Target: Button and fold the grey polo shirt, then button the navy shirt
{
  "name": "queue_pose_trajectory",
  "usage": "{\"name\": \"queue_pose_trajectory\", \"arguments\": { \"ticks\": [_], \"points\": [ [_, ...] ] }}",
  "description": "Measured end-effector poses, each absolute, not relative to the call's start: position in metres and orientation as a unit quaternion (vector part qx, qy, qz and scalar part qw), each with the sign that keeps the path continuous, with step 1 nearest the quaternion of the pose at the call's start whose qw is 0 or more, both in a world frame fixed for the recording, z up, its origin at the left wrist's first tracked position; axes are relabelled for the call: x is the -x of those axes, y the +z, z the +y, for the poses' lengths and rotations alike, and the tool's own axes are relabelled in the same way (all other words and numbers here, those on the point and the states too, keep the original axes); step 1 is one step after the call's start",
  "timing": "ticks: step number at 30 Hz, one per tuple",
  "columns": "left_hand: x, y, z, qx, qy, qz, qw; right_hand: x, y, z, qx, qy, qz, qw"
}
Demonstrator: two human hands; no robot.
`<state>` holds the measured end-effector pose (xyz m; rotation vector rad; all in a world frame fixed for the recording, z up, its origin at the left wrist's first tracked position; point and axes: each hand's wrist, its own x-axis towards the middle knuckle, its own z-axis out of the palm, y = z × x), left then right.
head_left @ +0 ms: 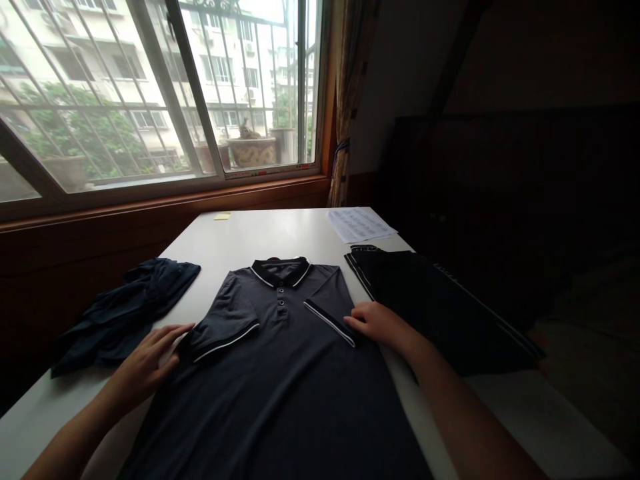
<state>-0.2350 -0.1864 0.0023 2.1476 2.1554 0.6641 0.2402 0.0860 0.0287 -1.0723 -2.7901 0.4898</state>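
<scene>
1. Polo shirt (280, 380), dark grey, lies front up on the white table (280, 233), straight before me, its collar (299, 272) toward the far end and its lower body running out of my view at the bottom.
2. Both sleeves lie angled inward over the body: the left sleeve (225, 327) and the right sleeve (333, 303), each showing a white-edged cuff. I take the step in hand to be setting and smoothing these sleeves.
3. My left hand (150, 353) is at the shirt's left edge, fingertips touching the cloth just outside the left sleeve; fingers and thumb stand apart, with a pale gap between them, so I read no pinch there.
4. My right hand (375, 325) is at the opposite edge, fingertips at the outer side of the right sleeve, near the cuff. Dim light hides the underside, so I cannot tell whether it pinches cloth or merely presses.
5. The shirt lies between the hands, both at its edges. I judge that the next move calls for light, even contact, keeping the sleeves flat without dragging the body.
6. Farther out, a rumpled dark garment (145, 293) lies to the left and a flatter black garment (425, 307) to the right.
7. Beyond are printed sheets (360, 225) and a yellow note (223, 216).
</scene>
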Motion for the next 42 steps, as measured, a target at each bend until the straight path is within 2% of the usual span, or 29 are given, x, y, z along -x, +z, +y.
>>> {"name": "queue_pose_trajectory", "arguments": {
  "ticks": [5, 11, 17, 22, 31, 42],
  "points": [
    [0.235, -0.002, -0.176, -0.682, 0.252, 0.686, 0.022, -0.224, 0.037, 0.074, 0.356, 0.104, -0.923, 0.105],
    [0.243, -0.016, -0.167, -0.693, 0.308, 0.652, -0.011, -0.172, 0.048, 0.045, 0.252, 0.152, -0.946, 0.138],
    [0.248, -0.021, -0.172, -0.701, 0.296, 0.644, -0.082, -0.093, 0.042, 0.038, 0.188, 0.201, -0.944, 0.182],
    [0.250, -0.019, -0.177, -0.703, 0.270, 0.646, -0.126, -0.017, 0.030, 0.044, 0.207, 0.173, -0.939, 0.213],
    [0.240, -0.010, -0.180, -0.732, 0.211, 0.636, -0.127, 0.069, 0.002, 0.031, 0.171, 0.098, -0.968, 0.157],
    [0.229, -0.003, -0.183, -0.743, 0.162, 0.635, -0.136, 0.084, -0.014, 0.051, 0.192, 0.122, -0.968, 0.106]
  ]
}}
